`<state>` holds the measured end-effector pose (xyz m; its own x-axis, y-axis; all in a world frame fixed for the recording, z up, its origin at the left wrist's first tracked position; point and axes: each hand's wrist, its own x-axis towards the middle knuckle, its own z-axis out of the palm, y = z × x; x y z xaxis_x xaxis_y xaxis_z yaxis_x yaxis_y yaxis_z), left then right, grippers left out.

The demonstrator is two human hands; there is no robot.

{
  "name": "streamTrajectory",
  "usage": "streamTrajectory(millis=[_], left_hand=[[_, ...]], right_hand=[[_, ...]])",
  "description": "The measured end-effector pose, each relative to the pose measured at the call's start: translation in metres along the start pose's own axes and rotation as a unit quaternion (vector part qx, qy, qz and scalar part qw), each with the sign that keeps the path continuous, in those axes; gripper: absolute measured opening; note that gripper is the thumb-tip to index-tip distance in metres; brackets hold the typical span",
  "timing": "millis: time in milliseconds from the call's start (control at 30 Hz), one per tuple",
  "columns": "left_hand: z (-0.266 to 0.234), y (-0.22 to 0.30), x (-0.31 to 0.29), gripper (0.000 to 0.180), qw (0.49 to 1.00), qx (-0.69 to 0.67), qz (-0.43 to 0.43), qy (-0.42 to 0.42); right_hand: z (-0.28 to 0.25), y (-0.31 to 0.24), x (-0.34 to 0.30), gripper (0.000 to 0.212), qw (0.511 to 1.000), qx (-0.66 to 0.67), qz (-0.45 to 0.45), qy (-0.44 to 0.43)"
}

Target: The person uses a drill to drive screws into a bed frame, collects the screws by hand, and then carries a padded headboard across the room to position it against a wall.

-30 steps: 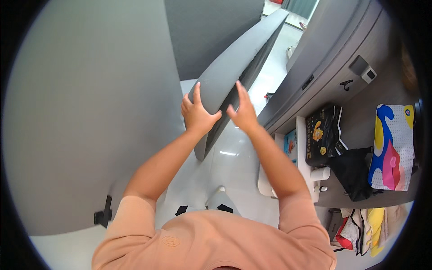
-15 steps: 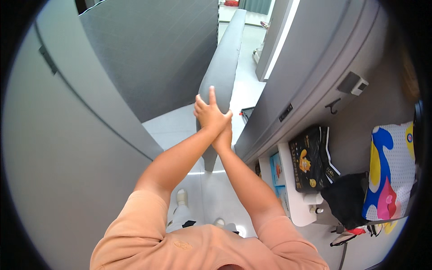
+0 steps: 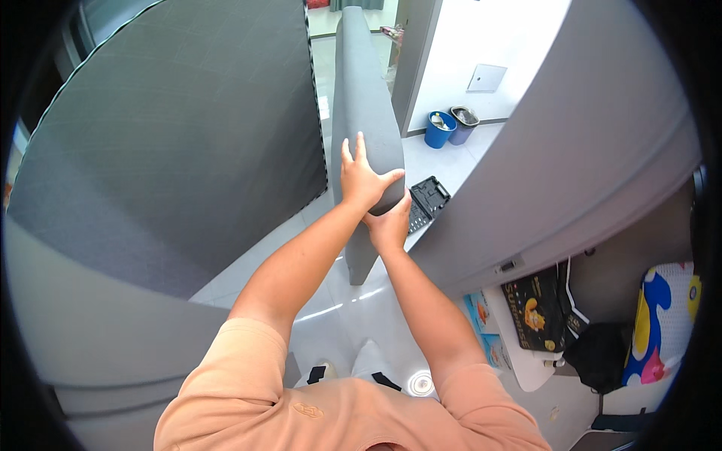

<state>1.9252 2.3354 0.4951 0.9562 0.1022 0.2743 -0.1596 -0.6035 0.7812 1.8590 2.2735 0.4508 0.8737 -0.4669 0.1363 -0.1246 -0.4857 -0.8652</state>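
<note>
A long grey padded panel (image 3: 361, 90) stands on its narrow edge on the glossy white floor (image 3: 338, 316), running away from me. My left hand (image 3: 361, 177) lies flat on the panel's near end, fingers spread over its left face and thumb hooked across the edge. My right hand (image 3: 391, 222) grips the same end just below, under the rounded corner. Both forearms reach up from my orange-shirted shoulders.
A large dark grey fabric panel (image 3: 188, 143) leans at the left. A big light grey panel (image 3: 571, 143) stands at the right. An open black tool case (image 3: 425, 203) lies on the floor. Two buckets (image 3: 450, 126) stand by the far wall. Boxes and bags (image 3: 594, 323) crowd the lower right.
The view has swung left and up. The grey panel now stands more upright and straighter away from me, and my hands have shifted to its near end, left above right.
</note>
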Motion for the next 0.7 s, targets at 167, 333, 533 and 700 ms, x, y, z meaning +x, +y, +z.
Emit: streamTrajectory(millis=[167, 333, 533, 700], left_hand=[[0.035, -0.013, 0.104, 0.112, 0.999, -0.032, 0.001, -0.016], [0.074, -0.036, 0.217, 0.113, 0.995, -0.088, -0.033, -0.015], [0.104, -0.052, 0.343, 0.103, 0.979, -0.168, -0.093, -0.060], [0.134, -0.075, 0.448, 0.091, 0.965, -0.241, -0.085, -0.054]], right_hand=[[0.039, -0.006, 0.093, 0.103, 1.000, 0.006, 0.013, 0.018], [0.077, -0.018, 0.193, 0.103, 1.000, -0.017, 0.012, -0.012], [0.132, -0.029, 0.302, 0.103, 0.999, -0.036, 0.032, -0.009], [0.175, -0.042, 0.393, 0.107, 0.997, -0.073, -0.008, 0.000]])
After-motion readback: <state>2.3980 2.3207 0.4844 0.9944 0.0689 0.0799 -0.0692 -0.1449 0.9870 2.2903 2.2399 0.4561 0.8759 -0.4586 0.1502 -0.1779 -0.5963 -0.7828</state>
